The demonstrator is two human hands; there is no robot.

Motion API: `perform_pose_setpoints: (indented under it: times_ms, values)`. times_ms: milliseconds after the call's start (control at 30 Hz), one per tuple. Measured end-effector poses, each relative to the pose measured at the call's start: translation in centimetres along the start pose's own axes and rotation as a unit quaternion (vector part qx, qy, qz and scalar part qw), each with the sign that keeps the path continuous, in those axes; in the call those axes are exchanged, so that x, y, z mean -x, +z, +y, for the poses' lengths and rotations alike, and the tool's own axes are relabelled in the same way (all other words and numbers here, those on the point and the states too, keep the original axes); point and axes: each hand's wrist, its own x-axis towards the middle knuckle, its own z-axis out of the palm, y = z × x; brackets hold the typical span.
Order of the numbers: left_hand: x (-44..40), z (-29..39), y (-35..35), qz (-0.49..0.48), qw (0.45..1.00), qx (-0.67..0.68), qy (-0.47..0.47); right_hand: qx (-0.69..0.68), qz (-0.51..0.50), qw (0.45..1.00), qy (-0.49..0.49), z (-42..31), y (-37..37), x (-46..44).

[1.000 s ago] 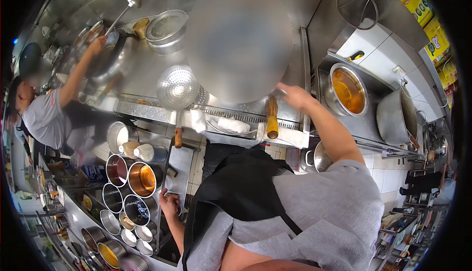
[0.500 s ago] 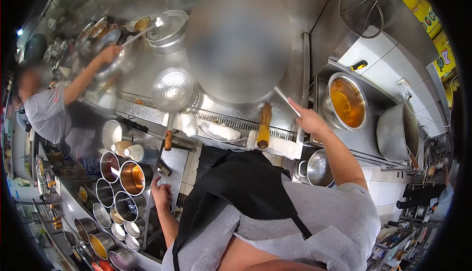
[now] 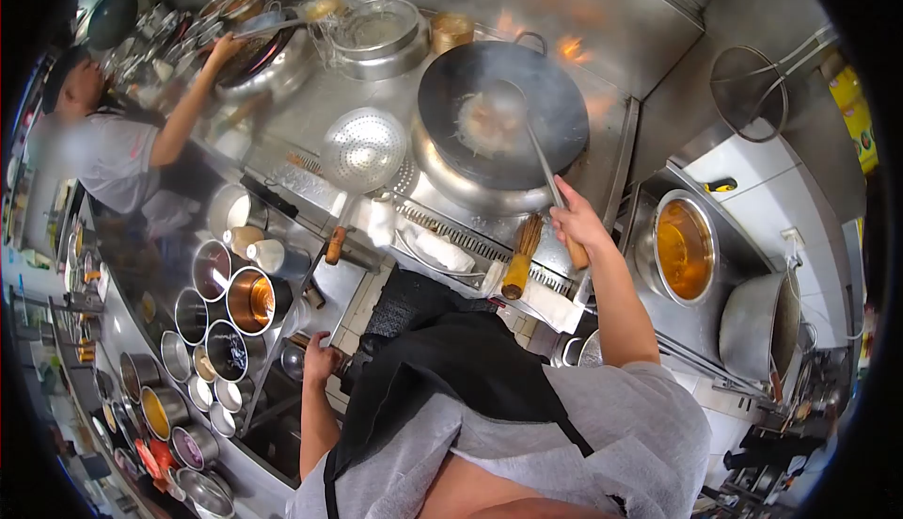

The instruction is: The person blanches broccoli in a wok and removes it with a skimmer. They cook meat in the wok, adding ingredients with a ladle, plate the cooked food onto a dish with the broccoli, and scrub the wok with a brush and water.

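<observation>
My right hand (image 3: pixel 580 220) is closed round the wooden end of a long-handled ladle (image 3: pixel 545 163). The ladle's bowl dips into a dark wok (image 3: pixel 442 133), where pale food (image 3: pixel 484 126) lies under steam. The wok sits on the stove, with orange flames (image 3: pixel 572 49) behind it. My left hand (image 3: pixel 322 361) is low at the counter's edge with curled fingers, beside a small round metal thing (image 3: pixel 293 360); what it grips, if anything, is hidden. A perforated skimmer (image 3: pixel 365 149) and a bamboo brush (image 3: pixel 523 257) lie along the stove's front.
To the right stand a steel bowl of orange liquid (image 3: pixel 685 248) and a tall pot (image 3: pixel 758 323). Several seasoning pots, one an amber-filled pot (image 3: pixel 252 299), crowd the left counter. Beyond them, a co-worker's arm (image 3: pixel 191 110) reaches over pans. A strainer (image 3: pixel 750 94) hangs at upper right.
The grey blur over the stove has gone, so the wok, food and flames show. My view has turned, and my right hand holds the ladle in the wok. My left fingers look more curled.
</observation>
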Motion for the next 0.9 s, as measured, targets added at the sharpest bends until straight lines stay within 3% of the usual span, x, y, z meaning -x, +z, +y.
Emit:
perform_pose_setpoints:
  times_ms: [33,67,100,133,167,233,367,433,467,500,567,600,667,700,767,800,833,867,900]
  values:
    - [0.8,-5.5,0.1,-0.021,0.981,-0.079,0.175,0.005,-0.006,1.000,0.004,-0.3,0.6,0.8]
    - [2.2,-6.6,0.5,-0.011,0.994,-0.057,0.090,-0.014,0.009,1.000,-0.020,-0.4,1.3,1.4]
    - [3.3,-5.3,0.5,-0.005,0.993,0.062,-0.096,-0.032,0.025,0.998,-0.042,-0.2,2.0,1.7]
    - [4.4,-3.5,0.5,0.049,0.943,0.183,-0.272,-0.057,0.042,0.995,-0.069,0.1,2.1,0.9]
    - [5.4,-3.0,0.4,0.050,0.942,0.187,-0.275,-0.052,0.039,0.996,-0.067,0.0,2.3,-0.2]
    - [6.1,-3.1,0.0,0.028,0.964,0.120,-0.237,0.081,0.148,0.982,-0.079,-0.8,2.7,-2.3]
    - [6.1,-5.4,-1.6,-0.006,0.975,0.071,-0.212,0.195,0.191,0.960,-0.054,0.3,4.5,-4.3]
    - [6.9,-7.0,-2.8,0.007,0.977,0.090,-0.196,0.128,0.107,0.985,-0.044,1.7,6.3,-2.5]
    - [7.4,-7.9,-3.3,0.008,0.977,0.096,-0.190,0.131,0.116,0.984,-0.041,2.3,6.8,-1.3]
    - [8.4,-8.6,-4.0,0.025,0.963,0.136,-0.233,0.120,0.089,0.988,-0.046,2.5,7.2,0.1]
    - [10.2,-16.3,-3.9,0.043,0.954,0.182,-0.236,0.096,0.033,0.993,-0.061,2.6,8.3,2.4]
    - [11.2,-22.2,-3.0,0.053,0.951,0.206,-0.223,0.248,0.072,0.964,-0.060,4.0,7.9,2.3]
    - [13.7,-33.4,-0.5,0.081,0.957,0.230,-0.156,0.519,0.281,0.805,-0.057,6.5,9.0,3.2]
    - [15.8,-35.0,-0.5,0.071,0.942,0.261,-0.200,0.473,0.309,0.823,0.057,5.7,10.3,4.5]
    - [19.7,-36.8,-0.2,0.042,0.894,0.334,-0.297,0.486,0.354,0.796,0.060,8.8,8.9,4.4]
    - [21.7,-38.2,0.5,0.033,0.866,0.381,-0.323,0.477,0.336,0.811,0.047,7.4,10.4,6.1]
    - [23.4,-37.8,0.4,0.032,0.872,0.336,-0.355,0.471,0.297,0.827,0.073,3.8,14.4,8.7]
    - [24.7,-37.1,0.1,0.030,0.874,0.292,-0.386,0.454,0.282,0.833,-0.142,6.6,13.5,8.3]
    - [26.0,-36.4,0.2,0.026,0.871,0.270,-0.410,0.423,0.281,0.851,-0.134,5.9,16.2,9.2]
